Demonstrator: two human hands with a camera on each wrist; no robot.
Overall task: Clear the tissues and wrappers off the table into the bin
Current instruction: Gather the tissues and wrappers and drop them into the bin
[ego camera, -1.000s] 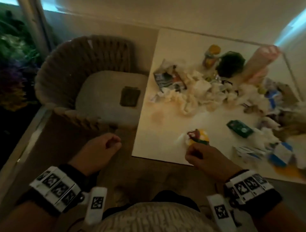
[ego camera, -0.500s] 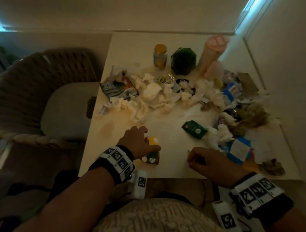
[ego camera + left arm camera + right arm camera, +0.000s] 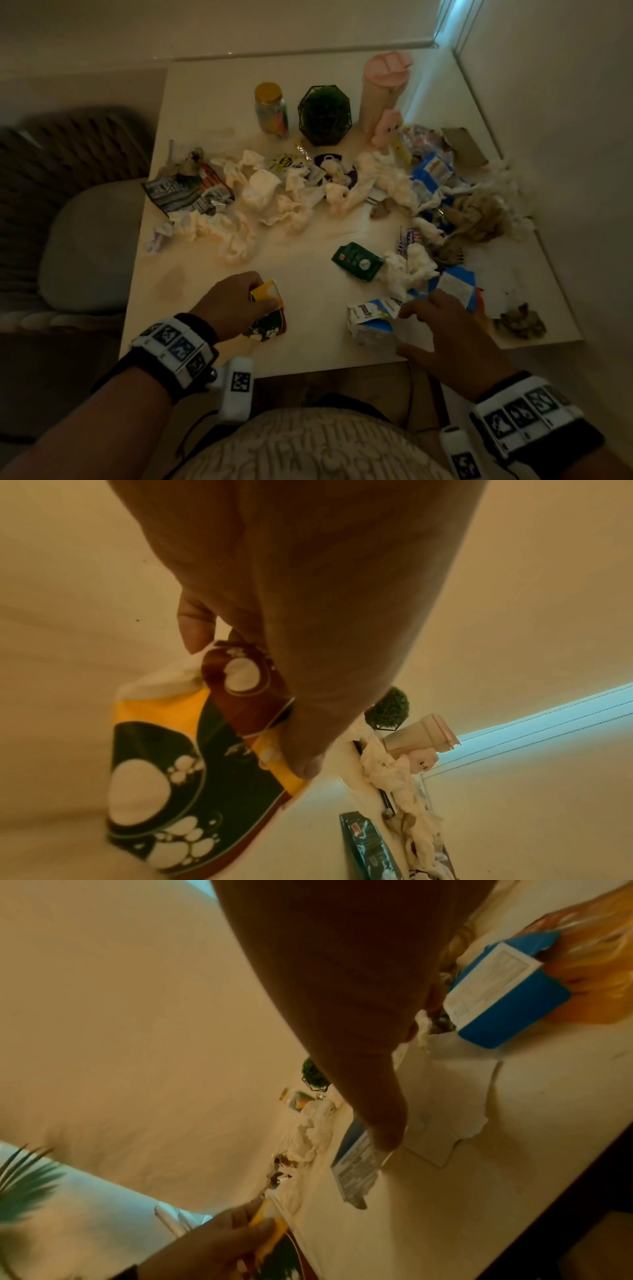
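Crumpled white tissues (image 3: 274, 198) and several wrappers lie across the white table (image 3: 205, 89). My left hand (image 3: 263, 298) grips a yellow and dark green wrapper (image 3: 269, 323) near the front edge; in the left wrist view the thumb and fingers (image 3: 304, 761) pinch its top (image 3: 161, 750). My right hand (image 3: 404, 330) is spread open, with fingertips (image 3: 387, 1139) touching a crumpled blue and white wrapper (image 3: 371, 320) (image 3: 356, 1172). A green wrapper (image 3: 358, 262) and a blue packet (image 3: 455, 286) lie just beyond. No bin is in view.
At the back of the table stand a yellow-lidded jar (image 3: 270, 109), a green plant in a wire holder (image 3: 323, 116), a pink tumbler (image 3: 383, 89) and a small pink figure (image 3: 387, 126). A woven chair (image 3: 85, 240) sits left of the table. A wall runs close on the right.
The view swung from the chair to the table. The yellow and green wrapper passed from my right hand to my left. My right hand moved right and opened onto the blue and white wrapper.
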